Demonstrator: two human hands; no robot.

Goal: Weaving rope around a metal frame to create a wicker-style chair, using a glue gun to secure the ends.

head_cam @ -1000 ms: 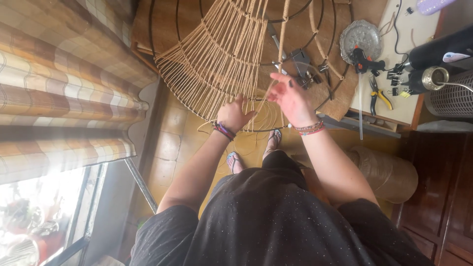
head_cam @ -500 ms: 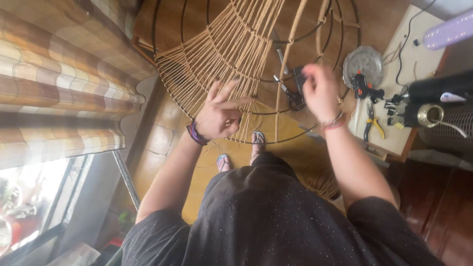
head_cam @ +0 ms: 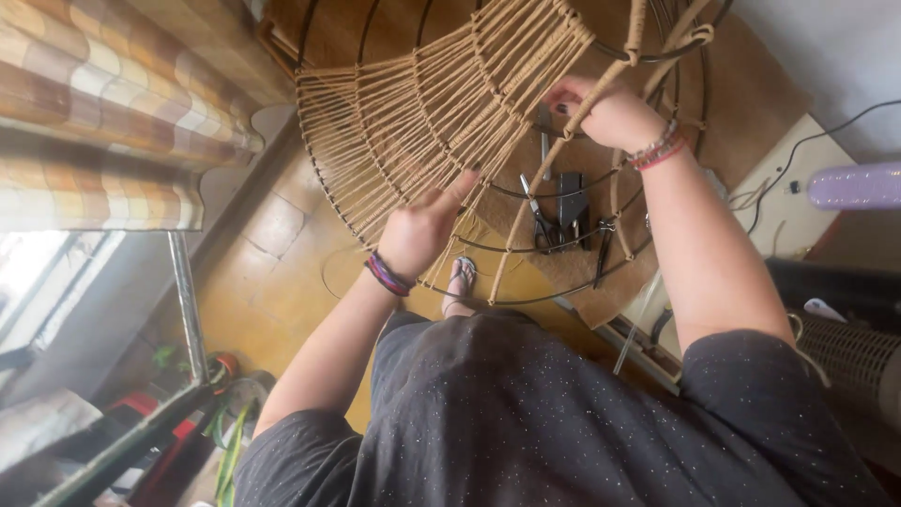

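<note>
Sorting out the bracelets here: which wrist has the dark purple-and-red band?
The left wrist's band, dark purple and red, below the left hand touching the woven cords. The right wrist's bracelets are lighter, beaded with red.

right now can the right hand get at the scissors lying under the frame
Probably not directly. The right hand grips a cord up on the wire frame, and the scissors lie beyond its rings and cords. The gaps there look narrow, so it would likely have to go around the frame.
</note>
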